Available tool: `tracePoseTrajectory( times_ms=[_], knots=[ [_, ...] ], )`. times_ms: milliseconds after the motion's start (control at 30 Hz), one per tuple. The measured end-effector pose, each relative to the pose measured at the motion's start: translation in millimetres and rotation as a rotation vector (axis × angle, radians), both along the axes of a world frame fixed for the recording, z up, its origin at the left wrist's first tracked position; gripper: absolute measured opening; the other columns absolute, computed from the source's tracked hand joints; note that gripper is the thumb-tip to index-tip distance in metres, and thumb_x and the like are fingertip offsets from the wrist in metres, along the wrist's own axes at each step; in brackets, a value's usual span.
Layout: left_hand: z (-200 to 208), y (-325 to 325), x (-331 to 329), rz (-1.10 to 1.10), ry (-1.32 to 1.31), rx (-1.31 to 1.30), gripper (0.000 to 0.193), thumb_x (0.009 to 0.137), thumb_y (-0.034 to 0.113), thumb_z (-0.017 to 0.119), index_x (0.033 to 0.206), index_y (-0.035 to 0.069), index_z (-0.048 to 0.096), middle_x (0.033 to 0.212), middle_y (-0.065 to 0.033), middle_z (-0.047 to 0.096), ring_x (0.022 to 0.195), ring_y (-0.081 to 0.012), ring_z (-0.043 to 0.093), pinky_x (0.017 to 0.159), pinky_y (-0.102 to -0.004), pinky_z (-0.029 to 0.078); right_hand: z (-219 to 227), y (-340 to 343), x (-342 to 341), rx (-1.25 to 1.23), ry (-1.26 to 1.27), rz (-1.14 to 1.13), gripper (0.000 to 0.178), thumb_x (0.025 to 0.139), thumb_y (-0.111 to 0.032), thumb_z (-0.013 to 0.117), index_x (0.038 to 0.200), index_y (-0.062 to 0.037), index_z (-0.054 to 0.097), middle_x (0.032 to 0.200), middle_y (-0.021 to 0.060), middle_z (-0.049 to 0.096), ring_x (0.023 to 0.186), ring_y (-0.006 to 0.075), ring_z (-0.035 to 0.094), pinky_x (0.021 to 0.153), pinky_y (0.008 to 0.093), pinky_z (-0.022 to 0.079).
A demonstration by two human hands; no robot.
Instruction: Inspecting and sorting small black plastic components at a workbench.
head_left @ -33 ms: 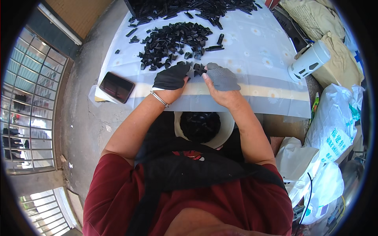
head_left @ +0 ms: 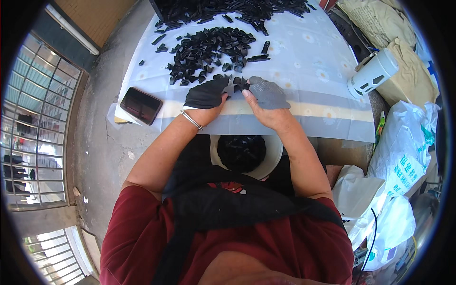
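My left hand, in a black glove, has its fingers curled closed at the near side of the table; what they hold, if anything, is hidden. Close by on the right, my right hand wears a grey dotted glove that leaves the thumb bare. Between its thumb and fingers is a small black plastic piece. A narrow gap separates the two hands. Just beyond them lies a loose pile of short, curved black plastic pieces. Farther back spreads a larger heap of longer black plastic parts.
A flowered cloth under clear plastic covers the table. On its left lies a phone; a white tumbler stands at the right edge. Below the front edge, a pale bucket holds black pieces. White plastic bags crowd the right side.
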State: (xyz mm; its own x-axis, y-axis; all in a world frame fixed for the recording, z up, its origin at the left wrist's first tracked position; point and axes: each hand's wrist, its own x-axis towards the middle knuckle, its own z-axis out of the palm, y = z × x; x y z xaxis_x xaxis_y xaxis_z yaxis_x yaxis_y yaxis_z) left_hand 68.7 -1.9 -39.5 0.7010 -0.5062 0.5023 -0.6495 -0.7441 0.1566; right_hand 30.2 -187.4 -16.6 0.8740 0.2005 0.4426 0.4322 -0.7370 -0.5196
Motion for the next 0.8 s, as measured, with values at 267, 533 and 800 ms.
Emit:
tracePoseTrajectory(
  times_ms=[267,533,800],
  knots=[
    [14,7,-23,-0.142,0.309,-0.297,0.031,0.072,0.022,0.065,0.096,0.004,0.055,0.072,-0.0137,0.058,0.062,-0.0285,0.058,0.056,-0.0357,0.046,7,-2,-12,0.058,0.151,0.280,0.032,0.080,-0.028,0.059,0.099,-0.0024,0.057,0.089,0.0134,0.060,0.082,0.0301,0.056,0.074,0.0376,0.044],
    [28,-29,-60,0.044,1.173,-1.340,0.038,0.091,0.036,0.043,0.097,0.003,0.061,0.075,0.0003,0.059,0.061,-0.0084,0.051,0.053,-0.0247,0.042,5,11,-24,0.051,-0.116,0.158,0.026,0.076,-0.028,0.061,0.086,-0.0038,0.060,0.075,0.0118,0.060,0.069,0.0304,0.056,0.061,0.0385,0.044],
    [31,-3,-46,-0.061,1.045,-1.027,0.039,0.091,0.036,0.042,0.084,0.003,0.062,0.064,0.0003,0.054,0.055,-0.0077,0.045,0.049,-0.0239,0.038,12,-4,-33,0.037,0.010,0.163,0.025,0.079,-0.028,0.059,0.088,-0.0045,0.061,0.080,0.0114,0.061,0.071,0.0285,0.056,0.063,0.0379,0.044]
  ],
)
